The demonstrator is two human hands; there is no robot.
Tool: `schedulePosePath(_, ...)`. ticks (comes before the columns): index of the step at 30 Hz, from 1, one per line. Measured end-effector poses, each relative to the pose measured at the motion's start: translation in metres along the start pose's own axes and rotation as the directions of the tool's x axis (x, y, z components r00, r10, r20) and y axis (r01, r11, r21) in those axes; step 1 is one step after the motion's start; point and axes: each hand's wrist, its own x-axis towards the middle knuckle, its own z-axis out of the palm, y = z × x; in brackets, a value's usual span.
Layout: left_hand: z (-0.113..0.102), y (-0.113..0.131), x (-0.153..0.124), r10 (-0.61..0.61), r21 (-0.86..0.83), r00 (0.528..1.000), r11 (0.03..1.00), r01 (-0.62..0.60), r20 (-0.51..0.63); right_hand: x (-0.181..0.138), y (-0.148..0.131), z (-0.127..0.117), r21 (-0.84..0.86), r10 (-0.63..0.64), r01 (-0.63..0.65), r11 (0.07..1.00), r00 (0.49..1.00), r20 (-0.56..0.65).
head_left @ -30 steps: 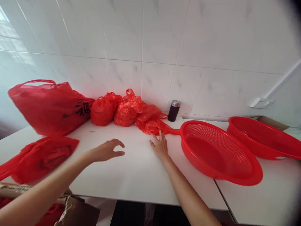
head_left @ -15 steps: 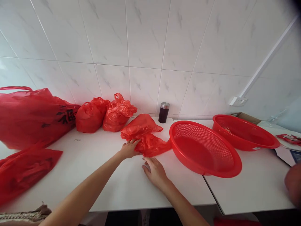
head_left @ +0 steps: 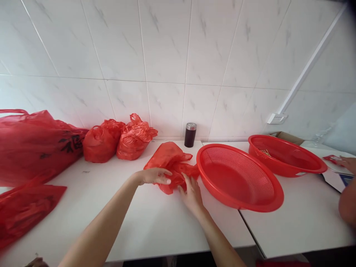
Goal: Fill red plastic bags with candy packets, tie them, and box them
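A crumpled red plastic bag (head_left: 167,156) lies on the white table in front of me, its loose part bunched between my hands. My left hand (head_left: 152,175) is at the bag's near left side, fingers stretched out over its edge. On the near right, my right hand (head_left: 192,194) touches the bunched plastic with its fingertips, thumb and fingers apart. What is inside the bag cannot be seen. Just right of the bag stands a red perforated plastic basket (head_left: 236,181).
Knotted red bags (head_left: 136,137) and a large red bag (head_left: 36,144) line the wall at left; a flat red bag (head_left: 30,207) lies nearer. A dark tumbler (head_left: 190,135) stands behind. Right are a second red basket (head_left: 286,154) and another person's hand (head_left: 349,163).
The bag's loose plastic has been bunched up and shifted. My left hand now reaches over its near edge, and my right hand has moved up onto it. Another person's hand has appeared at right.
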Motion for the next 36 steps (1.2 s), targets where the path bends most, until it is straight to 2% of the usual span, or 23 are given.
schedulePosePath(2, -0.017, 0.006, -0.001, -0.020, -0.009, 0.990, 1.000, 0.019, -0.141, -0.001, 0.006, 0.008, -0.028, -0.022, 0.024, 0.999, 0.999, 0.042)
schedulePosePath(3, -0.023, 0.008, 0.001, -0.045, -0.003, 0.969, 0.999, 0.045, -0.242, -0.003, 0.008, 0.011, -0.035, -0.033, 0.035, 0.999, 0.998, 0.054)
schedulePosePath(6, -0.031, 0.009, 0.009, -0.099, 0.042, 0.842, 0.989, 0.142, -0.530, -0.007, 0.011, 0.012, 0.004, -0.048, 0.048, 0.999, 0.997, 0.056)
schedulePosePath(8, -0.029, 0.008, 0.016, -0.067, 0.096, 0.779, 0.982, 0.162, -0.624, -0.008, 0.011, 0.010, 0.034, -0.051, 0.049, 0.998, 0.997, 0.056)
schedulePosePath(10, -0.025, 0.005, 0.023, -0.004, 0.166, 0.777, 0.976, 0.139, -0.630, -0.007, 0.010, 0.007, 0.050, -0.044, 0.041, 0.998, 0.997, 0.060)
schedulePosePath(12, -0.025, 0.002, 0.032, 0.023, 0.219, 0.811, 0.967, 0.131, -0.585, -0.007, 0.009, 0.006, 0.069, -0.031, 0.027, 0.997, 0.998, 0.055)
schedulePosePath(15, -0.033, -0.004, 0.045, -0.070, 0.226, 0.865, 0.952, 0.206, -0.497, -0.006, 0.010, 0.007, 0.096, -0.015, 0.011, 0.995, 0.999, 0.039)
schedulePosePath(17, -0.042, -0.007, 0.052, -0.151, 0.203, 0.885, 0.943, 0.262, -0.441, -0.006, 0.012, 0.009, 0.102, -0.010, 0.006, 0.995, 0.999, 0.035)
schedulePosePath(20, -0.047, -0.012, 0.057, -0.203, 0.154, 0.880, 0.944, 0.293, -0.429, -0.006, 0.016, 0.012, 0.104, -0.006, 0.002, 0.995, 0.999, 0.036)
schedulePosePath(22, -0.041, -0.017, 0.058, -0.207, 0.115, 0.865, 0.951, 0.288, -0.457, -0.005, 0.018, 0.013, 0.106, -0.008, 0.004, 0.994, 0.999, 0.038)
schedulePosePath(26, -0.019, -0.024, 0.059, -0.182, 0.026, 0.887, 0.977, 0.213, -0.425, -0.005, 0.019, 0.013, 0.117, -0.012, 0.007, 0.993, 0.999, 0.037)
schedulePosePath(28, -0.019, -0.020, 0.062, -0.149, -0.012, 0.888, 0.987, 0.160, -0.436, -0.005, 0.019, 0.014, 0.121, -0.011, 0.007, 0.993, 0.999, 0.031)
schedulePosePath(31, -0.036, 0.001, 0.068, -0.072, -0.034, 0.827, 0.997, 0.064, -0.558, -0.005, 0.018, 0.014, 0.126, -0.013, 0.010, 0.992, 1.000, 0.021)
schedulePosePath(34, -0.060, 0.034, 0.071, 0.032, -0.014, 0.710, 0.998, -0.058, -0.703, -0.005, 0.017, 0.013, 0.131, -0.017, 0.014, 0.991, 1.000, 0.017)
schedulePosePath(36, -0.072, 0.056, 0.070, 0.094, 0.018, 0.654, 0.992, -0.122, -0.750, -0.005, 0.016, 0.013, 0.131, -0.018, 0.016, 0.991, 1.000, 0.015)
